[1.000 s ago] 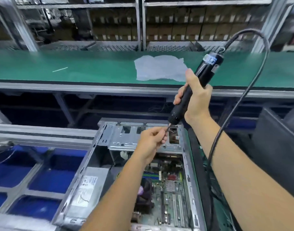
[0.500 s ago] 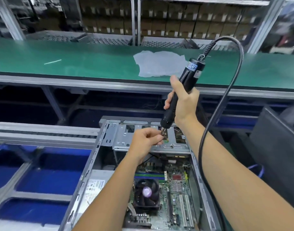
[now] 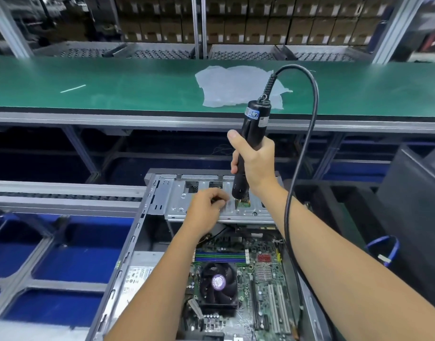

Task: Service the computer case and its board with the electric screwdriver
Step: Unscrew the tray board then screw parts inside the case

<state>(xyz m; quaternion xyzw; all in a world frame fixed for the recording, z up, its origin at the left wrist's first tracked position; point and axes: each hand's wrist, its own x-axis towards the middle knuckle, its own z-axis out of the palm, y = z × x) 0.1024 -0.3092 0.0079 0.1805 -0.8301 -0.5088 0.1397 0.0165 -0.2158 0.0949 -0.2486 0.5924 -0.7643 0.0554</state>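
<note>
Two bare forearms reach into view from the lower edge, cut off below the elbows. The right hand [image 3: 254, 163] has its fingers wrapped round a black electric screwdriver [image 3: 249, 148], held nearly upright with the thumb raised along its side; a thick black cable [image 3: 307, 134] loops from the top of the tool and runs down past the right forearm. The bit comes down at a silver metal bracket [image 3: 211, 205] at the far end of an open computer case [image 3: 137, 232], by a small opening where something green shows. Whether the tip sits in a screw is too small to tell. The left hand [image 3: 206, 207] lies on the bracket just left of the bit, fingers curled together, perhaps pinching something small and dark that the knuckles hide. Inside the case lies a green board [image 3: 265, 279] with a round black cooling fan [image 3: 218, 283], partly covered by the left forearm; the case's near end is cut off by the frame. Beyond the case runs a green bench [image 3: 113, 89] with a crumpled clear plastic sheet [image 3: 231, 87] on it. Blurred brown boxes [image 3: 236, 28] fill the shelves behind.
</note>
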